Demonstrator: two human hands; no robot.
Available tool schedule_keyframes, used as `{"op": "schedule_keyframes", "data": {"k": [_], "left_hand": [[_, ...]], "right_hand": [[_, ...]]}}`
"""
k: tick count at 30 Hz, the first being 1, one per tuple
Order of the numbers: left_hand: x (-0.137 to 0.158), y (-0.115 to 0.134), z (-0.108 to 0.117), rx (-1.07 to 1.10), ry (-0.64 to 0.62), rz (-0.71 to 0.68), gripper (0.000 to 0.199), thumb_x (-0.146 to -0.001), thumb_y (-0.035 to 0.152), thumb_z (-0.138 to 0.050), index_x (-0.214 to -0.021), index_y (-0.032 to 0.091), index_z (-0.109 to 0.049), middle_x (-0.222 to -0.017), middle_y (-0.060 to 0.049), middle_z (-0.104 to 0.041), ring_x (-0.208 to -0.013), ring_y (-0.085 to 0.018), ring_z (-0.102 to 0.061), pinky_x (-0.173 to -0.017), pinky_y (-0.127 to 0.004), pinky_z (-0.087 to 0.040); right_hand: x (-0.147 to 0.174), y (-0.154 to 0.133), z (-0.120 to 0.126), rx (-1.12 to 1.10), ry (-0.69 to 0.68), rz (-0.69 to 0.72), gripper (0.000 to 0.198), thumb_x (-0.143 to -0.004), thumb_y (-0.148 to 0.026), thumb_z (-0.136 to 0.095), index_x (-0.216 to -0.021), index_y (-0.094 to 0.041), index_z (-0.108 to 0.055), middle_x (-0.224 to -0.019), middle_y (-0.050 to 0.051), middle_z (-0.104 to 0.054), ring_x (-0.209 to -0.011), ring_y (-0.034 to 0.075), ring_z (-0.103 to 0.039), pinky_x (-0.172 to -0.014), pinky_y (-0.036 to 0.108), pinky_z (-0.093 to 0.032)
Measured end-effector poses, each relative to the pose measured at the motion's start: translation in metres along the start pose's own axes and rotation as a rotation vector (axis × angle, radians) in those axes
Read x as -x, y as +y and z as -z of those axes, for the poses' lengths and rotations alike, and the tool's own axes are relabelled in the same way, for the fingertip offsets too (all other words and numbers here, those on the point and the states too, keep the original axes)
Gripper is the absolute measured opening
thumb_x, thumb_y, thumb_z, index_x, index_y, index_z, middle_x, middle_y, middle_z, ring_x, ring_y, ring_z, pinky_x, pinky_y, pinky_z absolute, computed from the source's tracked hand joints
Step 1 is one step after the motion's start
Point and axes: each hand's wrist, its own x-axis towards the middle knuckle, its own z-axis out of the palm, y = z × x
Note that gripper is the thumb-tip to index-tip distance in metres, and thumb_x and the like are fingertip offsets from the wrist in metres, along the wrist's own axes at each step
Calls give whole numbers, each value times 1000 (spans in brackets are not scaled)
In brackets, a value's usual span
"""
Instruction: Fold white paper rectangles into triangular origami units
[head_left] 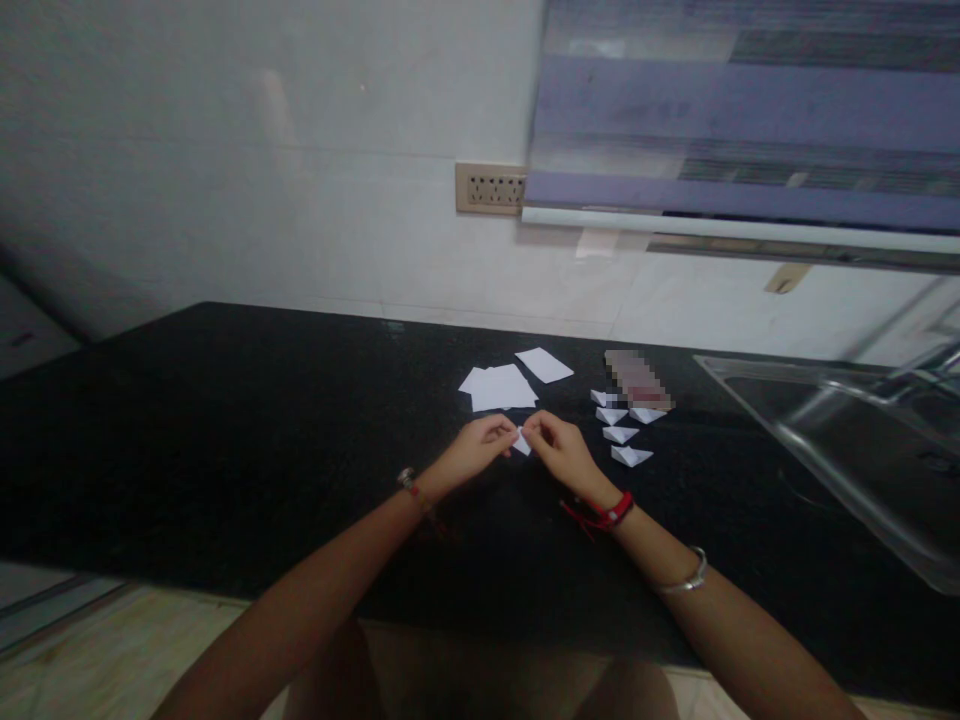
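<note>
Between my two hands, just above the dark countertop, is a small folded piece of white paper (522, 441). My left hand (484, 446) pinches its left side. On the other side my right hand (556, 447) has thumb and fingers closed on the paper. Part of the paper is hidden behind the fingertips. Loose white paper sheets (501, 388) lie in an overlapping pile just beyond my hands, with one single sheet (545, 365) behind them. Several folded white paper pieces (631, 456) stand to the right of my right hand.
The black countertop (225, 450) runs along a pale tiled wall. A blurred flat object (637, 378) lies behind the folded pieces. At the right is a metal sink (847, 480) with a faucet (926, 370). A socket panel (491, 190) and a striped blind (735, 120) are above.
</note>
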Motion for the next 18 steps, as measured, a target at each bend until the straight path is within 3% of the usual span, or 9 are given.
{"op": "schedule_keyframes", "data": {"k": [3, 10, 18], "left_hand": [[1, 5, 2, -47, 45, -4, 16, -74, 28, -48, -70, 13, -52, -62, 2, -53, -58, -9, -51, -56, -20, -40], [1, 7, 8, -186, 209, -78, 16, -75, 27, -46, -65, 14, -50, -61, 2, -52, -58, -9, -48, -55, -20, -37], [0, 4, 6, -100, 178, -51, 15, -75, 29, -49, -75, 15, -53, -70, 0, -59, -65, -11, -54, -61, -21, -41]], "right_hand": [[0, 1, -4, -76, -10, -43, 17, -77, -31, -48, -70, -16, -53, -53, -3, -49, -50, 9, -45, -48, 20, -34], [-2, 11, -8, -429, -201, -179, 19, -71, -32, -55, -79, -14, -53, -59, -2, -55, -51, 9, -52, -49, 20, -41], [-3, 4, -8, -590, -171, -277, 26, -62, -26, -63, -82, -13, -51, -57, -3, -58, -51, 10, -54, -48, 20, -39]]}}
